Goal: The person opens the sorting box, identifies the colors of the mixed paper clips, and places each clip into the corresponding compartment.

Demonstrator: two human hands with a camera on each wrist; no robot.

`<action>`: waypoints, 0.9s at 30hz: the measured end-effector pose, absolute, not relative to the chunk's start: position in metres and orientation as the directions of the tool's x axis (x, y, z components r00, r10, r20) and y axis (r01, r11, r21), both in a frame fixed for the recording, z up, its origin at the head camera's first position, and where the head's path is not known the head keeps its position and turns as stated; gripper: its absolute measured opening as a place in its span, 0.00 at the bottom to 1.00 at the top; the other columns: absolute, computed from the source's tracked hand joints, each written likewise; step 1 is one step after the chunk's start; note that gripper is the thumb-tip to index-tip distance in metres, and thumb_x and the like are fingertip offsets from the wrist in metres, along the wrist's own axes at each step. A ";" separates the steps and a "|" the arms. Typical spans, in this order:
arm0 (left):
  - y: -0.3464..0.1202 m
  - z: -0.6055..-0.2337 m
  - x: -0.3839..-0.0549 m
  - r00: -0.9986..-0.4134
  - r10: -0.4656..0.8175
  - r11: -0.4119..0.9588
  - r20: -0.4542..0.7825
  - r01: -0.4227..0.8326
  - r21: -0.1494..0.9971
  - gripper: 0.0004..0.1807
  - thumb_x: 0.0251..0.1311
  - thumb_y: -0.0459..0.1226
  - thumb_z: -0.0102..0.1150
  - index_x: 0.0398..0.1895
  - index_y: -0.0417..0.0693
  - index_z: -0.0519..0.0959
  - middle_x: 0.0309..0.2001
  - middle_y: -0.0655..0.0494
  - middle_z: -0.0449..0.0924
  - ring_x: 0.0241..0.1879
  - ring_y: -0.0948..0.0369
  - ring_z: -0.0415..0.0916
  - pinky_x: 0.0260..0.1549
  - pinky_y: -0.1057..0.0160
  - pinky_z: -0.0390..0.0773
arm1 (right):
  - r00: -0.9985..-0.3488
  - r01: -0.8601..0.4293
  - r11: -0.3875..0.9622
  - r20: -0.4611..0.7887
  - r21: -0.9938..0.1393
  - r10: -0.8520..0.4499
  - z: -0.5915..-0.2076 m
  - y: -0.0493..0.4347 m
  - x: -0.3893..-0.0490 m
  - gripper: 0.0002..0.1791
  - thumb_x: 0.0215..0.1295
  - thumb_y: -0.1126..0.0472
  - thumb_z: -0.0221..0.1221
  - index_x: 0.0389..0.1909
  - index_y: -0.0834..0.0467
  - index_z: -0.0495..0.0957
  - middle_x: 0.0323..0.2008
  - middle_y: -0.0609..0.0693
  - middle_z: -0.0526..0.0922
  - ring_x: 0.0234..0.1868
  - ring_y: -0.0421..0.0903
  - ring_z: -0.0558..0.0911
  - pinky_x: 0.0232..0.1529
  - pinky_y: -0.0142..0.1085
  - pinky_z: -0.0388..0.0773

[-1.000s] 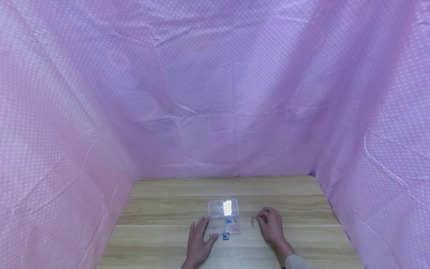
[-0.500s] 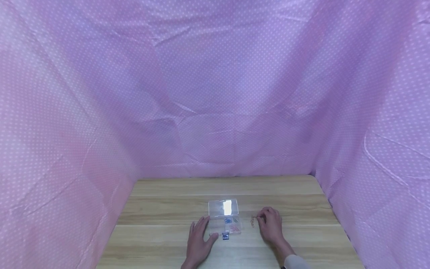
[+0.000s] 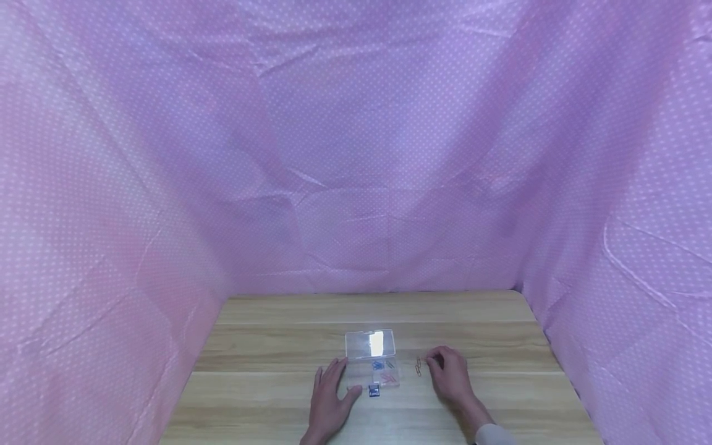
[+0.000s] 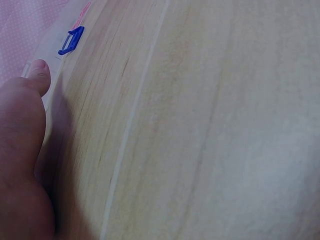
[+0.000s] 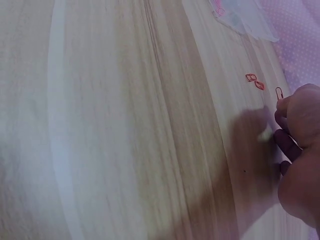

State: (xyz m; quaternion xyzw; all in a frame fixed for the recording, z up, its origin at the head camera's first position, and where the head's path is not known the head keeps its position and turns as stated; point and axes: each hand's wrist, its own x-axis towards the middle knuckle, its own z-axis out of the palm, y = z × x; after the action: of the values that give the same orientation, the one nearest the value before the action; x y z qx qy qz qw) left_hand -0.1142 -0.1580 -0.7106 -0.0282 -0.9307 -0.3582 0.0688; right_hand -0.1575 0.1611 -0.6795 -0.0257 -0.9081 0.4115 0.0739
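Note:
A clear plastic box (image 3: pixel 358 374) stands with its lid (image 3: pixel 360 345) raised back. Its compartments hold blue paper clips (image 3: pixel 378 365), pink paper clips (image 3: pixel 388 377) and some dark greenish ones (image 3: pixel 390 364). My left hand (image 3: pixel 328 398) rests along the box's left end, fingers fairly straight, the thumb (image 4: pixel 40 77) at the front edge. To the right of the box, my right hand (image 3: pixel 452 376) pinches an orange-red paper clip (image 5: pixel 279 93) between thumb and forefinger. Two more orange-red paper clips (image 5: pixel 259 85) lie on the table just left of those fingertips.
A blue latch (image 4: pixel 72 40) sticks out at the box's front. The wood-grain table (image 3: pixel 267 340) ends at the back and sides against pink-purple dotted cloth (image 3: pixel 361 154).
My right hand has shifted slightly right and toward me, drawing its fingertips away from the paper clips on the table. The left hand and the box stay in place.

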 end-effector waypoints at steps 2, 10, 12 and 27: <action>-0.158 -0.711 -0.114 -0.989 0.004 0.743 0.146 0.101 0.662 0.40 0.60 0.60 0.69 0.74 0.59 0.71 0.73 0.54 0.74 0.79 0.51 0.64 0.85 0.44 0.44 | -0.990 -0.002 0.641 0.090 -0.767 0.104 -0.678 0.161 -0.157 0.03 0.66 0.65 0.67 0.38 0.55 0.85 0.35 0.45 0.87 0.38 0.39 0.81 0.38 0.26 0.81; -0.158 -0.708 -0.114 -0.990 0.008 0.735 0.140 0.100 0.671 0.40 0.60 0.60 0.68 0.74 0.60 0.70 0.74 0.54 0.74 0.79 0.51 0.64 0.85 0.47 0.43 | -0.995 0.077 0.608 -0.019 -0.790 0.101 -0.673 0.157 -0.157 0.04 0.69 0.63 0.65 0.42 0.52 0.85 0.40 0.45 0.87 0.42 0.38 0.82 0.42 0.25 0.83; -0.157 -0.708 -0.114 -0.985 0.008 0.746 0.172 0.121 0.654 0.40 0.60 0.59 0.69 0.74 0.59 0.71 0.73 0.53 0.75 0.78 0.50 0.65 0.84 0.44 0.46 | -0.994 0.072 0.607 -0.007 -0.792 0.109 -0.672 0.154 -0.156 0.04 0.68 0.62 0.66 0.41 0.51 0.85 0.39 0.44 0.87 0.41 0.37 0.82 0.41 0.25 0.83; -0.159 -0.703 -0.113 -0.992 0.002 0.733 0.123 0.085 0.675 0.40 0.61 0.59 0.69 0.74 0.60 0.70 0.74 0.54 0.74 0.79 0.51 0.64 0.86 0.46 0.44 | -0.991 -0.023 0.597 0.095 -0.802 0.090 -0.661 0.127 -0.151 0.05 0.63 0.65 0.69 0.38 0.53 0.87 0.38 0.45 0.88 0.42 0.39 0.83 0.46 0.29 0.85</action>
State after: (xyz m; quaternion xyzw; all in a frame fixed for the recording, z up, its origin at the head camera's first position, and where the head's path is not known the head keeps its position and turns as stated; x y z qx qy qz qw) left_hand -0.1135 -0.1592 -0.7035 -0.0234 -0.9292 -0.3644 0.0570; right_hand -0.1506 0.1269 -0.6605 -0.0187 -0.8912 0.4487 0.0630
